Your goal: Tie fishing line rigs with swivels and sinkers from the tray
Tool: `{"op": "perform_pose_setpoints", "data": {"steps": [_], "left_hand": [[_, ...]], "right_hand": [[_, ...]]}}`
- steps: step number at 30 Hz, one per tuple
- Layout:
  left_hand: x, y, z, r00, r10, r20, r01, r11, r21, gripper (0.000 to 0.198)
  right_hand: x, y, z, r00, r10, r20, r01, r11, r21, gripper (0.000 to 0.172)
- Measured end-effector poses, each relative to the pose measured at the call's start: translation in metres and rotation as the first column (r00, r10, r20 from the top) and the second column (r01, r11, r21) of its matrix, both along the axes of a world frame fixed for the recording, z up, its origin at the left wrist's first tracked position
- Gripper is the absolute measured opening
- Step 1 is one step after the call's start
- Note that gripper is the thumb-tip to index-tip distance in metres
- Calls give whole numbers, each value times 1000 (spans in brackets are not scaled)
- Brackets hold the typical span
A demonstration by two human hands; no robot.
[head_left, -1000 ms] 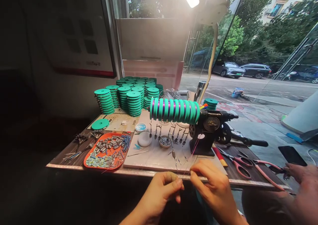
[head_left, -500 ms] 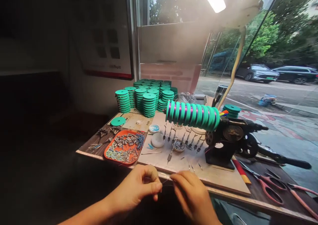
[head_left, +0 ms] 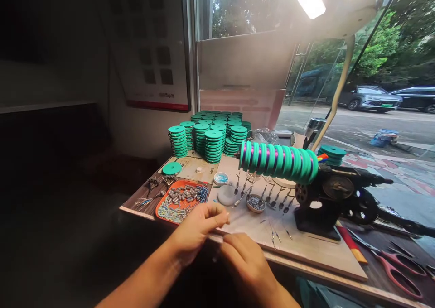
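Pinching now: our left fingertips [head_left: 221, 217] are pressed shut, thumb against forefinger, just off the near right corner of the orange tray [head_left: 159, 215]. Whatever sits in that pinch is too fine for us to make out. Our left hand [head_left: 199, 230] hovers over the table edge there. Our right hand [head_left: 246, 262] sits nearer to us and further right of the tray, back turned up and fingers curled under, so we cannot tell whether they grip anything.

We judge this to be close finger work on something very thin, and a next move would call for a firm pinch and small, steady motions.

The nearest thing is a slim metal piece [head_left: 239, 200] on the pale board [head_left: 306, 249] right of the tray, just beyond our left fingertips and apart from them. Further right of the tray are a small dish [head_left: 255, 203] and a black winder [head_left: 326, 204] carrying a row of green spools [head_left: 278, 159]. Behind the tray stand stacks of green discs [head_left: 212, 138].
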State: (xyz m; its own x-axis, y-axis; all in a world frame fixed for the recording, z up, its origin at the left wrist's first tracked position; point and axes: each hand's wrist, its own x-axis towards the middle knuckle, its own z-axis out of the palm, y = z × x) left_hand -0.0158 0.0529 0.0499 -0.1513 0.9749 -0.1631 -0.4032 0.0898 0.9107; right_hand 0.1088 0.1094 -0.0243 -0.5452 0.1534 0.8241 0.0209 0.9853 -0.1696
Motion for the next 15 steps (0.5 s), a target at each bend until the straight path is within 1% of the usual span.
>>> {"op": "perform_pose_setpoints", "data": {"steps": [1, 2, 3, 4, 5, 6, 7, 8, 9, 11, 13, 15], "left_hand": [[6, -1, -7, 997, -7, 78, 8, 1000, -13, 26], [14, -3, -14, 987, -22, 157, 26, 999, -26, 29], [23, -5, -22, 970, -27, 242, 36, 999, -30, 30], [31, -8, -29, 941, -30, 336, 42, 999, -29, 30], [40, -10, -36, 893, -28, 450, 43, 999, -23, 28], [47, -12, -43, 816, -23, 577, 38, 999, -14, 24], [53, -14, -48, 734, -19, 679, 33, 999, -8, 20], [57, -15, -52, 655, -14, 755, 28, 1000, -5, 15], [60, -15, -54, 599, -10, 800, 24, 1000, -5, 12], [63, -15, -57, 563, -4, 826, 23, 1000, -11, 11], [63, -14, -58, 555, 0, 832, 29, 999, -19, 11], [63, -14, -59, 552, 2, 834, 32, 999, -23, 11]], "right_hand": [[11, -4, 4, 999, 19, -39, -23, 995, -97, 18], [21, -9, 7, 994, 21, -105, -48, 964, -261, 13], [29, -13, 10, 982, 5, -187, -91, 885, -456, 9], [35, -18, 12, 962, -28, -270, -158, 751, -641, 6], [39, -22, 13, 936, -73, -344, -239, 587, -774, 3], [41, -26, 14, 909, -120, -399, -313, 435, -844, 5], [40, -29, 13, 888, -157, -432, -365, 330, -870, 9], [39, -31, 13, 872, -189, -451, -399, 258, -880, 14], [37, -33, 12, 861, -217, -461, -420, 208, -883, 18], [34, -34, 10, 848, -262, -460, -437, 144, -888, 22], [33, -34, 9, 846, -282, -453, -439, 115, -891, 22], [33, -33, 8, 848, -278, -450, -436, 115, -892, 22]]}}
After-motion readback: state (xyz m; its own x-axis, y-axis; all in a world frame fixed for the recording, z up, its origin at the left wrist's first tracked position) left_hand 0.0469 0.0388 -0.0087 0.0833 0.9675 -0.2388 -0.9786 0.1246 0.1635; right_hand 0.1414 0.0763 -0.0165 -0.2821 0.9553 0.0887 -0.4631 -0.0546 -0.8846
